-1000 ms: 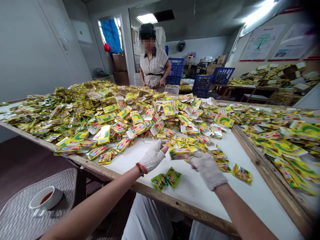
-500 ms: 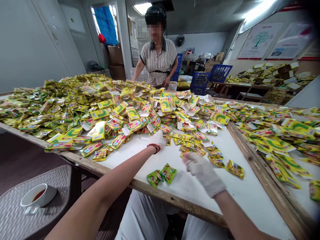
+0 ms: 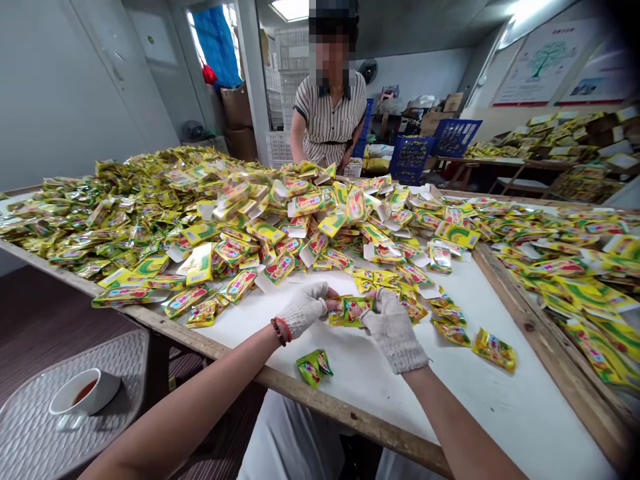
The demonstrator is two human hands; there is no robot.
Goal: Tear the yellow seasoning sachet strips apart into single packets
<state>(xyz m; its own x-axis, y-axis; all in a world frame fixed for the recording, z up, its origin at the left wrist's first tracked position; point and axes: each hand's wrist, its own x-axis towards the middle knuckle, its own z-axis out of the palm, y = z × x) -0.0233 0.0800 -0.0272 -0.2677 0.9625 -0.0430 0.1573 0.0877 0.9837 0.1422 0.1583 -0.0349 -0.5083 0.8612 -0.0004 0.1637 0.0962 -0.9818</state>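
Note:
My left hand [image 3: 306,311], in a white glove with bare fingertips, pinches a small yellow packet [image 3: 337,316]. Opposite it, my right hand [image 3: 393,328], gloved the same way, has its fingers closed on a small green packet [image 3: 358,305]. The two packets meet between my fingertips and overlap, just above the white tabletop [image 3: 360,387]. Another green packet [image 3: 314,367] lies on the table in front of my left wrist. Just behind my right hand is a cluster of yellow packets [image 3: 377,276]. Open yellow cartons [image 3: 280,268] are heaped beyond my hands.
A large mound of packets [image 3: 125,207] covers the left of the table. On the right, a wooden divider [image 3: 530,327] borders more flat cartons [image 3: 590,293]. A cup of dark liquid [image 3: 85,392] stands on a stool at lower left. Another person [image 3: 330,120] stands across the table.
My right hand has picked up one of the two green packets and moved left. My left hand has drawn back from the carton heap with a yellow packet. Both hands now meet.

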